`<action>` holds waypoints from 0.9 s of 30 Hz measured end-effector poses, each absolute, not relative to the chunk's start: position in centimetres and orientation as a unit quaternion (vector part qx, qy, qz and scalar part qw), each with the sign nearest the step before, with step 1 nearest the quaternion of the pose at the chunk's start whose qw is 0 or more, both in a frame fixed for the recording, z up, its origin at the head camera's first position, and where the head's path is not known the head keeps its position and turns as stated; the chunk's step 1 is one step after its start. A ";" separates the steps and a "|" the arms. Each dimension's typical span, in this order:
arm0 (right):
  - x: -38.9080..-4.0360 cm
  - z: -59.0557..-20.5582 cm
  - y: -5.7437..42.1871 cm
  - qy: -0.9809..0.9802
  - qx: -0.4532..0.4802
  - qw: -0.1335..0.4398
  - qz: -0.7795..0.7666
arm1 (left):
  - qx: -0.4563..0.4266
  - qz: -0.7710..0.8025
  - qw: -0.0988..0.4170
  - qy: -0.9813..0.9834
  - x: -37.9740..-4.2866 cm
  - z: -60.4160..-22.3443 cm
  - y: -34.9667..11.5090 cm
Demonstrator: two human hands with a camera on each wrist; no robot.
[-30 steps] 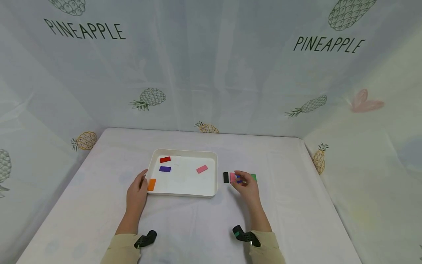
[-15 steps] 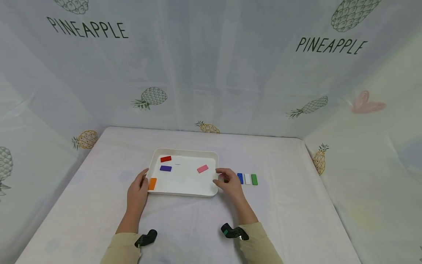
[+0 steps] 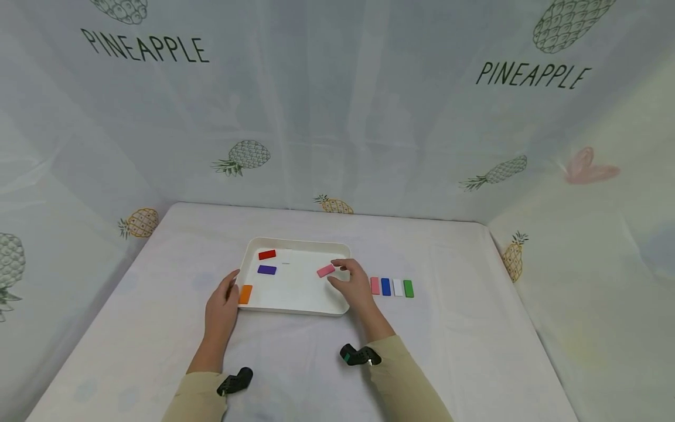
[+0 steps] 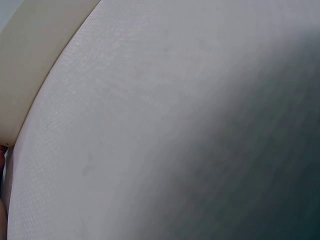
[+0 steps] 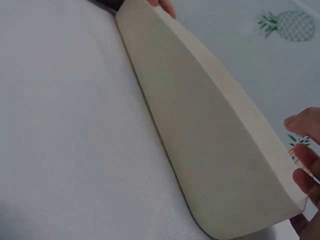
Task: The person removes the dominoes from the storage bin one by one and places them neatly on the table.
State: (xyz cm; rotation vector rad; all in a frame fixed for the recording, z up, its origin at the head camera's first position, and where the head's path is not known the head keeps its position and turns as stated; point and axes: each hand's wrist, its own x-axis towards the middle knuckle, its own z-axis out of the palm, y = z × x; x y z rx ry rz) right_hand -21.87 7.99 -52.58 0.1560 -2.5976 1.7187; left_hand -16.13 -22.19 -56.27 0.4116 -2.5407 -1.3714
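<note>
My left hand (image 3: 221,310) holds the left rim of a shallow white tray (image 3: 295,312); in the right wrist view its fingertips (image 5: 167,7) lie over the rim. My right hand (image 3: 354,288) reaches over the tray's right edge. Its thumb and forefinger are spread on either side of the right end of a small, flat pink block (image 3: 325,271), and I see no grip on it. Also in the tray lie a red block (image 3: 267,254), a purple block (image 3: 266,269), an orange block (image 3: 245,294) and a hard-to-see white block (image 3: 286,257).
Right of the tray, a row of flat blocks stands on the white cloth: pink (image 3: 375,286), blue (image 3: 386,286), white (image 3: 398,287) and green (image 3: 408,288). The black block at the row's left end is hidden behind my right hand. Pineapple-print curtains enclose the table.
My right hand has moved left from above the row of blocks, across the tray's right edge, to the pink block inside. My left hand stays at the tray's left side.
</note>
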 end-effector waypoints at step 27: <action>-24.1 -53.3 5.2 -0.950 0.055 0.028 0.306 | 0.139 -0.468 0.119 -0.865 -16.0 -56.3 -22.2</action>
